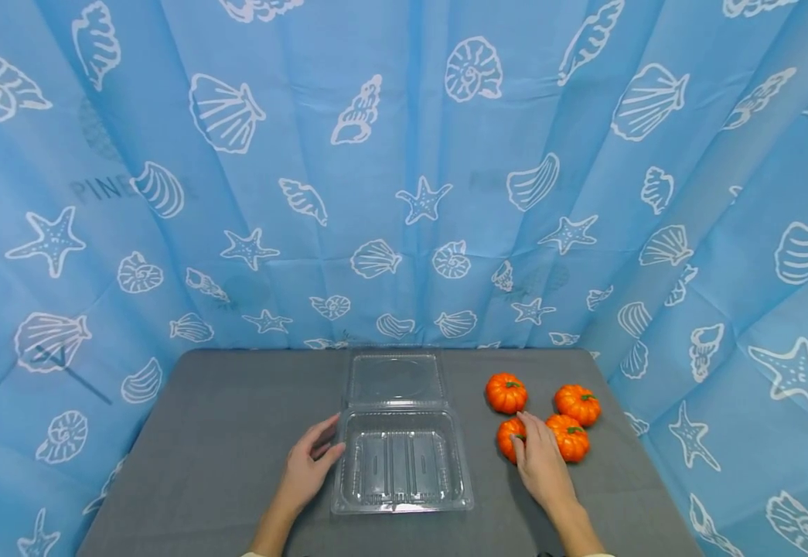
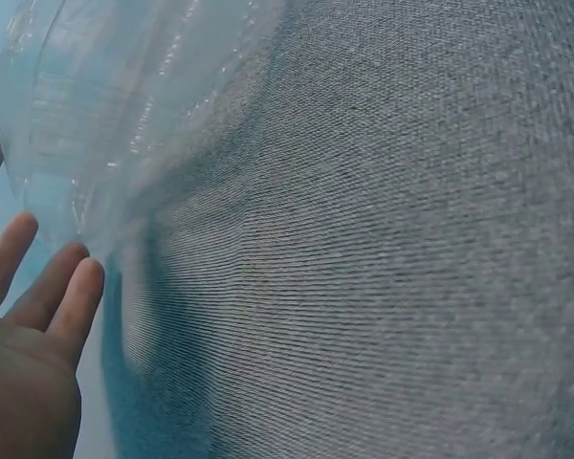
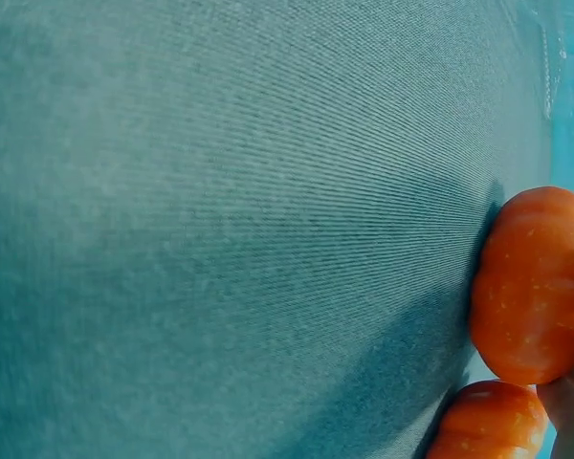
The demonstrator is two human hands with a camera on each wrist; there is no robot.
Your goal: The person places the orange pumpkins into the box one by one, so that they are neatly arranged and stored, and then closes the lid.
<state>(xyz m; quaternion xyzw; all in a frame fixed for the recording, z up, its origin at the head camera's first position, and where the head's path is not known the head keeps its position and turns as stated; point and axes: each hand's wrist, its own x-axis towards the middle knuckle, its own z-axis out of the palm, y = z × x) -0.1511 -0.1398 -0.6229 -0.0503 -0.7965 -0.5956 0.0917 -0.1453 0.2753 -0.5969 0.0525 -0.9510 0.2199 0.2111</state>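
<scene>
A clear plastic clamshell container (image 1: 404,464) lies on the table with its lid folded back. My left hand (image 1: 309,464) is at its left side, fingers loosely bent and thumb by the rim. In the left wrist view, spread fingers (image 2: 53,296) are beside the clear plastic. My right hand (image 1: 543,464) has its thumb and fingers about the near-left small orange pumpkin (image 1: 508,439), partly covering it. The right wrist view shows a fingertip (image 3: 569,397) against a pumpkin (image 3: 534,287); the rest of that hand is out of frame.
Other small pumpkins stand close by: one behind (image 1: 506,393), one at the far right (image 1: 577,404) and one just right of my right hand (image 1: 571,439). Grey cloth covers the table (image 1: 236,418). A blue shell-patterned curtain (image 1: 404,193) hangs behind and at both sides.
</scene>
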